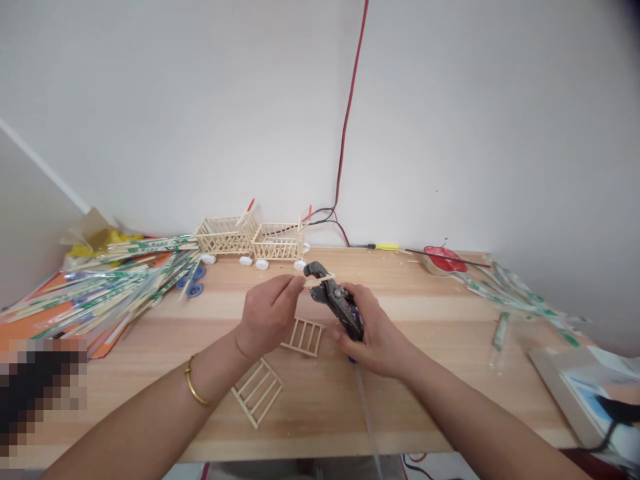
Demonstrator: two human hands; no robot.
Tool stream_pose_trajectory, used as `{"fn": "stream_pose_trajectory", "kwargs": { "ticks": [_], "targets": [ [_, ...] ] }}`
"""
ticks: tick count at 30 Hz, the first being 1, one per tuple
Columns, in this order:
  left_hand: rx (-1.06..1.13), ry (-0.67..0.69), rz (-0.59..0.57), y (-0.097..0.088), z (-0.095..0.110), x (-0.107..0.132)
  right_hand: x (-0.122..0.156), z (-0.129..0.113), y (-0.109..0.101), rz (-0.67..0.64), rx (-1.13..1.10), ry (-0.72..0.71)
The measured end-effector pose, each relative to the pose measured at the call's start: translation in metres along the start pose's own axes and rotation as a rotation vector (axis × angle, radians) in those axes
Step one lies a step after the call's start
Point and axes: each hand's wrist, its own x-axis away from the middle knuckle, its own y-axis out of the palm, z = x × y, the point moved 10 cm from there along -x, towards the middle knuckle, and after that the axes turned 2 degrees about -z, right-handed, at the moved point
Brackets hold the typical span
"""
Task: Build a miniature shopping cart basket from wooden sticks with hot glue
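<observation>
My left hand [270, 313] is closed, pinching thin wooden sticks [320, 281] near their end. Those sticks cross the hooked jaws of a black hand cutter [336, 303]. The cutter's handles, partly blue, are in the grip of my right hand [375, 333]; the palm side is hidden. Below the hands, two small ladder-like stick frames lie flat on the wooden table: one frame [304, 336] beside my left hand, the other frame [257, 392] nearer the front edge.
Two joined stick carts [227, 237] on white wheels stand by the wall. Several wrapped sticks [125, 280] and blue wheels [194, 289] lie left. At the back are a yellow-handled screwdriver [386, 247] and a red-filled dish [445, 260]. Empty wrappers [525, 303] lie right.
</observation>
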Motion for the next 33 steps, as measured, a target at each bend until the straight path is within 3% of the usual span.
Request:
{"fn": "stream_pose_trajectory", "kwargs": {
  "ticks": [20, 33],
  "targets": [
    [-0.008, 0.072, -0.033, 0.005, 0.011, 0.002, 0.0, 0.003, -0.007, 0.069, 0.118, 0.045],
    [0.004, 0.035, -0.09, 0.023, 0.004, 0.012, 0.002, 0.021, 0.001, -0.056, 0.413, 0.212]
  ]
}}
